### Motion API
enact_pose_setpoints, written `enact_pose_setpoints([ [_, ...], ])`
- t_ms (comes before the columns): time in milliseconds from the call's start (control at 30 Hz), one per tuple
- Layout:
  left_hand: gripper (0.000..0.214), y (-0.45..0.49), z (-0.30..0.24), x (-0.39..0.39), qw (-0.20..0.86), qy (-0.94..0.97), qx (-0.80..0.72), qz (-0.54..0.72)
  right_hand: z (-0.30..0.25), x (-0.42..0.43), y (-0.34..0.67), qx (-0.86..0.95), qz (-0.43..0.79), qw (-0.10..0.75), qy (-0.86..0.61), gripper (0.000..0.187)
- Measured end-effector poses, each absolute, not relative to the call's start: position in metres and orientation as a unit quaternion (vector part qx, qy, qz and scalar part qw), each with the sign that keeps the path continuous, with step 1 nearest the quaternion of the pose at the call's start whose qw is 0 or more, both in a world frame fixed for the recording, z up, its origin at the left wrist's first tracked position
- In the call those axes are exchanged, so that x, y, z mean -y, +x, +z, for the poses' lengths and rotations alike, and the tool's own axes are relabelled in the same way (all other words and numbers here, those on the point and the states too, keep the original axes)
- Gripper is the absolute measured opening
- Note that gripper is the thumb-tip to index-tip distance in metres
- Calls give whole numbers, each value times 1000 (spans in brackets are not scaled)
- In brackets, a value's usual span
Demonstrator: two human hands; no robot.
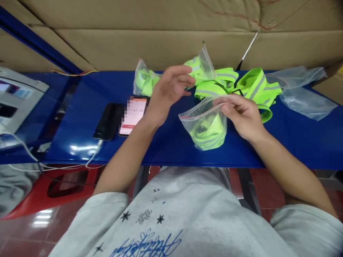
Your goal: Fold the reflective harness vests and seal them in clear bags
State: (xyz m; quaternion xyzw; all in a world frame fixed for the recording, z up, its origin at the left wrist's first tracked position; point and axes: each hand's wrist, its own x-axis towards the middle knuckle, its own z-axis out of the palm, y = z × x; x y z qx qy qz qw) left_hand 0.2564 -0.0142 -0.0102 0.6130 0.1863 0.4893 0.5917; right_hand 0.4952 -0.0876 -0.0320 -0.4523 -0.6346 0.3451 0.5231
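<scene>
My right hand [242, 114] pinches the top edge of a clear zip bag [207, 128]. Inside that bag lies a rolled yellow-green reflective strap [210, 134] with grey stripes. My left hand [171, 89] is raised to the left of the bag, fingers apart and curved, holding nothing. Behind my hands is a loose pile of the same reflective straps [254, 85]. Two more filled zip bags stand at the back, one [146, 80] left of my left hand and another [205, 66] just beyond its fingertips.
Clear plastic bags [305, 89] lie at the right of the blue table [80, 121]. Left of my forearm are a lit phone [134, 116] and a dark phone [107, 121] with a white cable. A white device [18, 100] stands far left. Cardboard [134, 43] lines the back.
</scene>
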Motion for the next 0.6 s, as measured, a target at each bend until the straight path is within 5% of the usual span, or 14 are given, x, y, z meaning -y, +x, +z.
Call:
enact_pose_setpoints([
  [133, 74, 266, -18, 18, 730, 561, -159, 357, -41, 80, 491, 551, 391, 583, -451, 37],
  [267, 87, 274, -22, 23, 776, 506, -156, 344, -46, 75, 496, 495, 383, 628, -463, 37],
  [467, 47, 280, -29, 25, 743, 495, -242, 380, -42, 72, 512, 495, 336, 632, -493, 33],
  [600, 40, 283, -30, 26, 740, 496, -249, 381, -39, 72, 512, 536, 286, 617, -501, 34],
])
